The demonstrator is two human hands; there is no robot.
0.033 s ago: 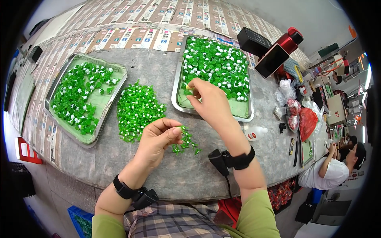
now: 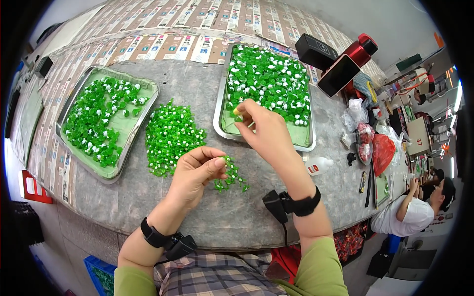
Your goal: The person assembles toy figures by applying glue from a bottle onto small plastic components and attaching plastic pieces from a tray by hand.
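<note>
Over the near left corner of the right-hand metal tray (image 2: 220, 116), my right hand (image 2: 266, 130) pinches a small green-and-white piece (image 2: 238, 118) between thumb and fingertips. The tray holds many green pieces with white ball tops (image 2: 266, 79) on a pale green lining. My left hand (image 2: 195, 172) is closed in a pinch above the grey tabletop, with a small green plastic piece (image 2: 227, 159) at its fingertips. Several loose green pieces (image 2: 239, 182) lie just beside it. Left of that hand spreads a heap of small green pieces with pale dots (image 2: 170, 138).
A second metal tray (image 2: 150, 98) of green-and-white pieces stands at the left. At the right are a black box (image 2: 316, 52), a red bottle (image 2: 364, 47), a phone (image 2: 338, 75), a white bottle (image 2: 321, 165) and a red bag (image 2: 383, 152). A person in white (image 2: 412, 212) sits far right.
My right hand has shifted slightly right and down, and the piece in its fingertips shows more clearly. My left hand has stayed in place.
</note>
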